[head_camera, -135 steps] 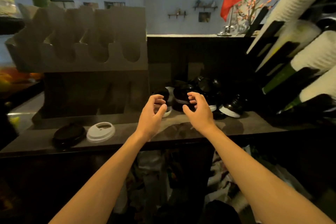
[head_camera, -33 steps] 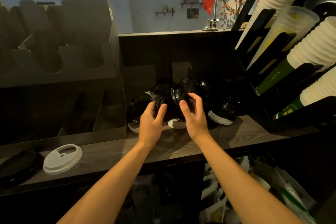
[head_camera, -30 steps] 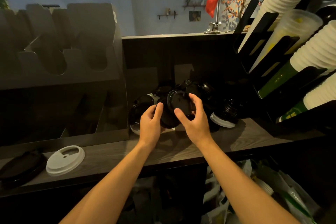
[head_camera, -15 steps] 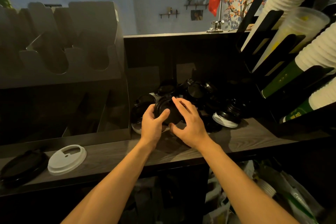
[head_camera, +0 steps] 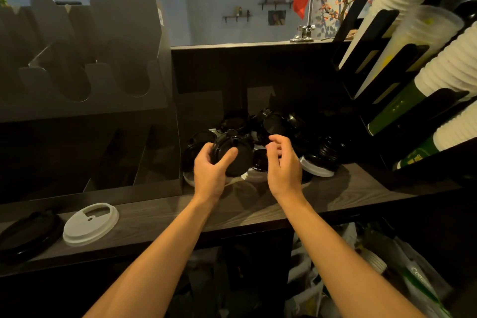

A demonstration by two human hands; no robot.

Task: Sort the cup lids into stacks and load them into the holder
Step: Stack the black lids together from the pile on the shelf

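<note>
Black lid (head_camera: 233,156) being gripped by left hand (head_camera: 210,170) fingers; right hand (head_camera: 284,165) hovering just beside, fingers loosely curled, holding nothing.

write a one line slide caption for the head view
Left hand grips a black lid above the lid pile; right hand hovers open beside it.
</note>
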